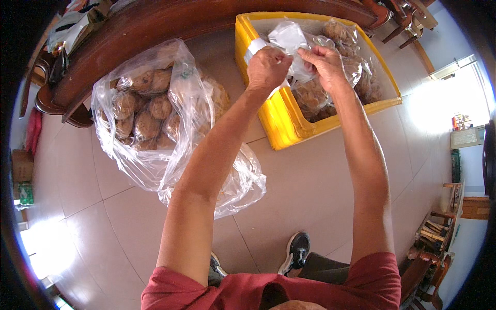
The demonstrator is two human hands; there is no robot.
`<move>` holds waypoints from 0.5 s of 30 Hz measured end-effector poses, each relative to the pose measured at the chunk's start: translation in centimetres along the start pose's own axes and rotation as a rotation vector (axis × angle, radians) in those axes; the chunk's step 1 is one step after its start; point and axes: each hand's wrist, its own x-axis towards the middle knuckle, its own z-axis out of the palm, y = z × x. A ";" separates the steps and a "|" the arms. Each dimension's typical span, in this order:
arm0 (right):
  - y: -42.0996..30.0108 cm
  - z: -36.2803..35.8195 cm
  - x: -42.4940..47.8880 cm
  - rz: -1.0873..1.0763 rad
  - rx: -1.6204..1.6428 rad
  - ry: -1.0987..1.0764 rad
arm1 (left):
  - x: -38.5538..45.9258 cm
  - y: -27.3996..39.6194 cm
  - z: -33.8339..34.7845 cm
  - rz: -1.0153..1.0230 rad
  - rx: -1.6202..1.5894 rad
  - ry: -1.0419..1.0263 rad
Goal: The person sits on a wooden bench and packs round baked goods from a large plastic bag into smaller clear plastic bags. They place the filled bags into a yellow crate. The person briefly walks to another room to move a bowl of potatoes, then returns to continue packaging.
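Note:
Over the left rim of a yellow-edged box (pixel 285 120), my left hand (pixel 269 66) has its fingers closed on thin white plastic, perhaps part of a roll of bags. My right hand (pixel 323 64) pinches a white plastic bag (pixel 288 37) just to the right of it. Inside the box lie brown, root-like tubers (pixel 310 95), several in clear plastic bags. A large clear plastic bag (pixel 186 97) on the floor at the left holds more round brown tubers (pixel 147 124), partly behind my left forearm.
A dark red-brown wooden furniture base (pixel 155 23) curves along the far side, close behind the bag and box. Carved wooden furniture (pixel 424 271) stands at the lower right. My shoes (pixel 298 248) are on the tiled floor (pixel 310 186) below the box.

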 end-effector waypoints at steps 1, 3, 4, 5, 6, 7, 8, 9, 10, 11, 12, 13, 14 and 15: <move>0.2 -0.3 0.1 -0.006 0.003 0.014 | -0.1 -0.5 -0.2 -0.052 -0.039 -0.014; 0.0 -0.9 0.1 0.032 0.083 0.133 | -0.7 -2.7 -1.0 -0.159 -0.015 0.031; 0.2 -1.6 0.4 0.033 0.176 0.196 | -1.0 -4.0 -1.4 -0.207 -0.025 0.051; 0.5 -2.5 0.8 0.034 0.270 0.258 | -1.6 -5.2 -1.6 -0.231 -0.150 0.122; 0.5 -2.9 1.1 -0.051 0.428 0.233 | -2.3 -5.2 -2.2 -0.317 -0.215 0.187; 0.7 -3.2 1.1 -0.051 0.451 0.226 | -3.0 -5.0 -2.6 -0.403 -0.281 0.252; 0.8 -3.5 1.0 -0.053 0.475 0.218 | -3.1 -4.8 -2.7 -0.238 -0.230 0.385; 0.6 -3.5 0.8 -0.055 0.498 0.207 | -3.2 -4.4 -3.1 -0.071 -0.178 0.520; 0.5 -3.4 0.6 -0.090 0.412 0.165 | -3.1 -3.9 -3.4 0.097 -0.125 0.651; 0.4 -3.1 0.4 -0.111 0.385 0.166 | -2.7 -3.0 -3.2 0.294 -0.091 0.543; 0.3 -2.7 0.1 -0.125 0.353 0.167 | -2.3 -1.0 -3.1 0.480 -0.057 0.429; 0.0 -2.1 -0.2 -0.137 0.324 0.162 | -2.0 0.5 -3.1 0.574 0.082 0.216; -0.7 -1.8 -0.6 -0.111 0.336 0.168 | -1.7 0.7 -1.4 0.593 0.232 0.113; -0.9 -2.3 -0.6 -0.122 0.381 0.189 | -1.3 0.5 0.1 0.615 0.379 0.014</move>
